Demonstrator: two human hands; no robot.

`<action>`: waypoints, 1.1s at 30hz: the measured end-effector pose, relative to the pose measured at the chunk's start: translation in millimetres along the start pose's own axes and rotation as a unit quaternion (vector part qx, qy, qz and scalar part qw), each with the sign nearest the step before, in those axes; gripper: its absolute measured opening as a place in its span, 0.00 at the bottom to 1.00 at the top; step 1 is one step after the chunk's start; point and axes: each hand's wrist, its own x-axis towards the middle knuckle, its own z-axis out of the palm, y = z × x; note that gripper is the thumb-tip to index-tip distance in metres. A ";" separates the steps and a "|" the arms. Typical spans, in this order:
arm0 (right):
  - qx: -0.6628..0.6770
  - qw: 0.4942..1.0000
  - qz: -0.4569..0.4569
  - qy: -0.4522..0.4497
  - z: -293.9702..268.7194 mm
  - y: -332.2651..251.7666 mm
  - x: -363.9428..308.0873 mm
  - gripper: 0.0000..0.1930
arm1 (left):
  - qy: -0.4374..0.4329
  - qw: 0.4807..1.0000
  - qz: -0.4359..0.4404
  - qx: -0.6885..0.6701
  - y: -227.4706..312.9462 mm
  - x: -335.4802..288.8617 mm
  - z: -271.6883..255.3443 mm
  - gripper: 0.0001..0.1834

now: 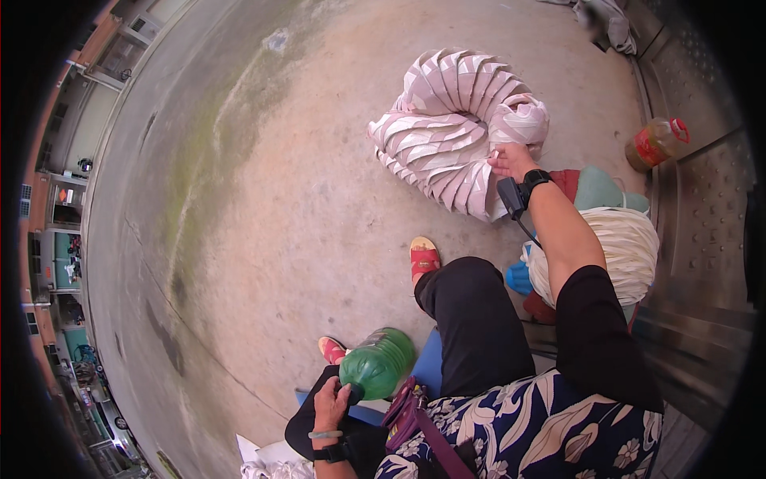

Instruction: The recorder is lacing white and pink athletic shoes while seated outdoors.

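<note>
In front of me on the ground lies a long pink-and-white pleated bundle (435, 148), curled into a ring with overlapping folds. My right hand (513, 161) reaches to its near right side, fingers stretched loosely and fingertips against the folds. A green clear plastic bottle (377, 361) lies tilted beside my left thigh, its dark cap end toward me. Around that neck and cap my left hand (329, 405) is closed. What is inside the bottle I cannot make out.
At my right stands a big wound bundle of cream strips (618, 247) with a blue piece (519, 278) beside it. A red-handled plastic jug (656, 144) of brownish contents stands by the metal wall (696, 176). White-pink material (275, 461) lies at lower left.
</note>
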 end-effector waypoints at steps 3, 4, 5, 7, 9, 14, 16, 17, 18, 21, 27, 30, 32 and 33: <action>-0.166 0.984 0.015 -0.056 -4.7 -10.3 -5.8 0.09 | -0.003 1.000 0.016 0.003 5.6 -1.9 -1.4 0.17; -0.175 0.982 0.019 -0.066 -1.8 -13.0 -10.2 0.09 | 0.005 1.000 0.008 0.022 7.6 -6.4 -2.0 0.17; -0.181 0.980 0.006 -0.083 3.8 -16.7 -16.0 0.09 | -0.001 0.999 0.007 0.038 9.2 -9.5 -2.7 0.17; -0.139 0.986 0.002 -0.095 23.6 -21.9 -29.8 0.13 | 0.003 1.000 0.029 0.010 11.8 -17.1 -3.6 0.16; -0.152 0.970 -0.009 -0.191 53.4 -42.2 -47.6 0.12 | 0.050 0.997 0.049 -0.014 11.2 -19.1 -10.4 0.15; -0.010 0.957 0.012 -0.289 124.2 -73.6 -113.9 0.11 | 0.082 0.994 0.059 -0.050 9.6 -41.1 -18.5 0.15; 0.032 0.946 0.021 -0.321 150.7 -68.7 -146.4 0.12 | 0.102 0.991 0.074 -0.055 10.5 -53.3 -21.9 0.15; 0.027 0.946 0.026 -0.323 163.4 -61.5 -162.2 0.12 | 0.111 0.990 0.067 -0.059 10.8 -58.1 -23.7 0.15; 0.039 0.933 0.040 -0.355 173.3 -54.1 -176.5 0.14 | 0.103 0.990 0.065 -0.070 10.9 -61.2 -24.5 0.16; 0.056 0.906 0.107 -0.405 196.1 -23.2 -214.5 0.17 | 0.116 0.987 0.080 -0.081 8.4 -68.9 -28.3 0.17; 0.058 0.905 0.186 -0.379 250.2 76.4 -274.8 0.16 | 0.148 0.982 0.113 -0.024 -13.3 -67.8 -55.1 0.16; 0.045 0.915 0.194 -0.352 277.3 124.4 -298.7 0.16 | 0.175 0.971 0.135 -0.093 -22.8 -62.1 -70.1 0.16; 0.041 0.916 0.197 -0.348 289.2 152.9 -307.5 0.17 | 0.181 0.972 0.116 -0.098 -29.4 -52.5 -78.3 0.15; 0.031 0.915 0.202 -0.349 292.4 167.3 -309.6 0.17 | 0.167 0.975 0.098 -0.111 -33.2 -46.8 -81.6 0.15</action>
